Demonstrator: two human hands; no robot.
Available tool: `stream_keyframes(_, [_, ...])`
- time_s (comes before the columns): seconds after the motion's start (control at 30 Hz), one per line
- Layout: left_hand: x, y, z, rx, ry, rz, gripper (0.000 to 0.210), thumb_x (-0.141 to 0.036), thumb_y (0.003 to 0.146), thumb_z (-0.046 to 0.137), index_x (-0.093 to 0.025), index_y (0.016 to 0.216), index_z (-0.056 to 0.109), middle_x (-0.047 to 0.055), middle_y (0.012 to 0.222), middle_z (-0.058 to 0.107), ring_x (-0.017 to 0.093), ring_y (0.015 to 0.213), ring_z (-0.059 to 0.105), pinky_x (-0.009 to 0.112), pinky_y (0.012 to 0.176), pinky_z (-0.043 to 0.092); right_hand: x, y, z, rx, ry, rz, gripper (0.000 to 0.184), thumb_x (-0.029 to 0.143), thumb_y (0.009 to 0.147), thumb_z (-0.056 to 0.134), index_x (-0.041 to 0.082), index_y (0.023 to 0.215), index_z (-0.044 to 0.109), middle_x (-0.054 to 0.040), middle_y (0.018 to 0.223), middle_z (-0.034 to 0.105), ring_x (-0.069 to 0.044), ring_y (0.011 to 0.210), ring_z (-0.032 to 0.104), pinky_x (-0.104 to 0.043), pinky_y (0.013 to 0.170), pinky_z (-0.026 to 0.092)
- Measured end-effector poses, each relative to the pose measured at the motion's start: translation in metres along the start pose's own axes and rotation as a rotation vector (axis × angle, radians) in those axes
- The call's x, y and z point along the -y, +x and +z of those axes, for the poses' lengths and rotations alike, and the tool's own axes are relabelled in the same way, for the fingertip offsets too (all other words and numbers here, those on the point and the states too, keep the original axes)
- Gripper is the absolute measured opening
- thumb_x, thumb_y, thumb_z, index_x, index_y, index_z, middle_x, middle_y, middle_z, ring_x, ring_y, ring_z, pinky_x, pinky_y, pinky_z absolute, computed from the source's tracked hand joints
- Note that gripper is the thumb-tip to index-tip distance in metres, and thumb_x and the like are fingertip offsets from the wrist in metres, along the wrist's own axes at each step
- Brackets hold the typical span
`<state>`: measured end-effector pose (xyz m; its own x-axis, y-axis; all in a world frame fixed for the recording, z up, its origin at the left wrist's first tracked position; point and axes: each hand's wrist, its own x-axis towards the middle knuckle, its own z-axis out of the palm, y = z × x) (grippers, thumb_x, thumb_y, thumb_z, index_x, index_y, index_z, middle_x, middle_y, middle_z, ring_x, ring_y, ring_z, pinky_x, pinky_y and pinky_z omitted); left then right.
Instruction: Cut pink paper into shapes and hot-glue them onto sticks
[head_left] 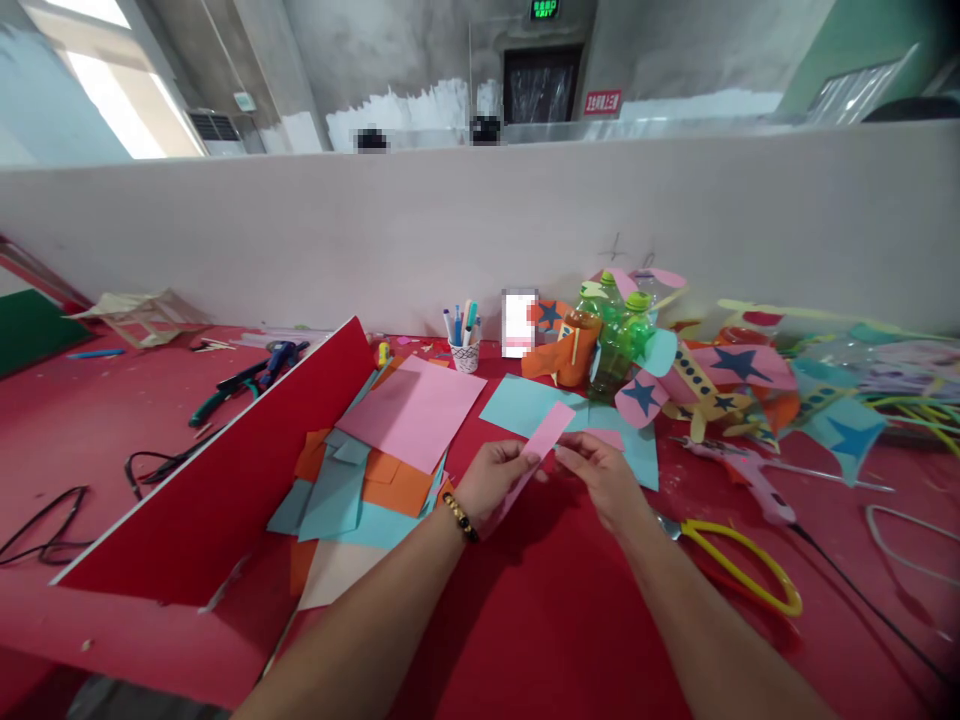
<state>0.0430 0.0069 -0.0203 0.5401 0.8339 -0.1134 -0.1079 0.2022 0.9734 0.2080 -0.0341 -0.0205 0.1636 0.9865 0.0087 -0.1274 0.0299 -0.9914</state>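
Note:
A long strip of pink paper [550,428] slants up between my hands. My left hand [499,478], with a beaded bracelet at the wrist, is closed on it, thumb on top. My right hand [600,475] is pinched close to the strip's right edge; whatever lies between its fingertips is too small to make out. Behind the hands lies light blue paper [517,405] with a smaller pink piece [606,438] on it. Scissors with yellow handles [739,560] rest beside my right forearm, their blades partly hidden by it.
Coloured paper sheets [412,410] pile up left of my hands, against a leaning red board [225,480]. A pen cup [465,355] stands at the back. Green bottles [619,345] and paper-and-bottle planes [720,375] crowd the right. A pink glue gun [750,475] trails its cord.

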Motion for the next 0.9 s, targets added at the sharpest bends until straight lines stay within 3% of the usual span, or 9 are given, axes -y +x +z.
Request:
stream_keyframes(0.17, [0.0, 0.004, 0.018, 0.066, -0.127, -0.061, 0.036, -0.043, 0.066, 0.073, -0.01, 0.076, 0.065, 0.006, 0.067, 0.067, 0.012, 0.06, 0.057, 0.023, 0.062, 0.041, -0.002, 0.001, -0.001, -0.022, -0.096, -0.079, 0.024, 0.039, 0.072, 0.068, 0.017, 0.066, 0.061, 0.0023, 0.06, 0.059, -0.012, 0.056, 0.051, -0.026, 0.055, 0.041])
stream_keyframes(0.33, [0.004, 0.003, 0.009, 0.136, -0.163, -0.135, 0.036, -0.045, 0.067, 0.071, -0.01, 0.076, 0.065, 0.009, 0.074, 0.07, 0.014, 0.061, 0.06, 0.024, 0.061, 0.043, -0.001, 0.002, -0.003, -0.091, -0.018, -0.037, 0.023, 0.039, 0.071, 0.07, 0.018, 0.068, 0.06, 0.0024, 0.058, 0.06, -0.013, 0.055, 0.054, -0.026, 0.054, 0.042])
stream_keyframes(0.6, [0.004, 0.003, 0.003, 0.173, -0.106, -0.062, 0.031, -0.042, 0.071, 0.069, -0.011, 0.073, 0.065, 0.005, 0.07, 0.067, 0.011, 0.062, 0.057, 0.022, 0.061, 0.041, 0.0, 0.002, -0.004, -0.173, 0.005, -0.037, 0.018, 0.032, 0.066, 0.074, 0.019, 0.07, 0.062, 0.0023, 0.061, 0.062, -0.012, 0.056, 0.054, -0.026, 0.057, 0.043])
stream_keyframes(0.9, [0.008, 0.003, 0.005, 0.107, -0.081, -0.066, 0.033, -0.043, 0.069, 0.07, -0.012, 0.07, 0.058, 0.004, 0.068, 0.063, 0.012, 0.058, 0.055, 0.024, 0.057, 0.041, -0.003, 0.0, 0.002, -0.011, 0.04, -0.037, 0.02, 0.027, 0.065, 0.073, 0.019, 0.08, 0.064, 0.0007, 0.071, 0.067, -0.014, 0.064, 0.058, -0.03, 0.068, 0.047])
